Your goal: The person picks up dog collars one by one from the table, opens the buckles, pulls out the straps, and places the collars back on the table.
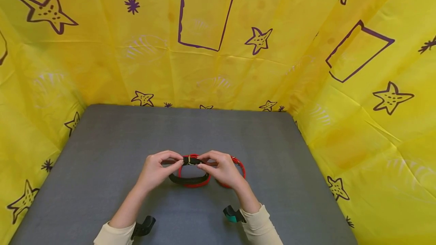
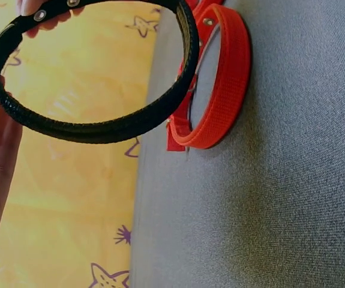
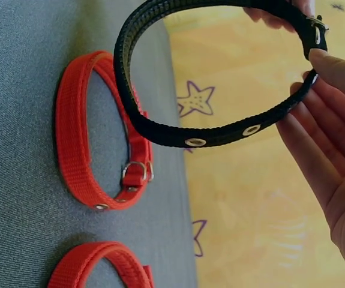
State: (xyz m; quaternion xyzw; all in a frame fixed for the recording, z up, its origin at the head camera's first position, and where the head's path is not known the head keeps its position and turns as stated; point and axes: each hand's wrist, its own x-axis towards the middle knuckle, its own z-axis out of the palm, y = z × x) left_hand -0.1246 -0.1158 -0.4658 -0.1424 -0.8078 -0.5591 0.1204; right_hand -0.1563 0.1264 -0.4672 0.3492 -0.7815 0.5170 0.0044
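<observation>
A black collar (image 1: 189, 180) with metal eyelets is held up as a closed loop above the table. My left hand (image 1: 159, 169) pinches its strap just left of the metal buckle (image 3: 317, 24). On the other side of the buckle, my right hand (image 1: 223, 167) pinches the strap between thumb and fingertips. Behind and below the black loop, a red collar (image 3: 73, 132) with a buckle and D-ring stands on its edge. A second red collar (image 3: 70, 264) lies beside it, partly hidden by my right hand in the head view.
The grey tabletop (image 1: 136, 131) reaches back to a yellow curtain (image 1: 153, 67) printed with purple stars, which also hangs along both sides. Black camera mounts (image 1: 144, 226) stick out from both wrists, over the table's near part.
</observation>
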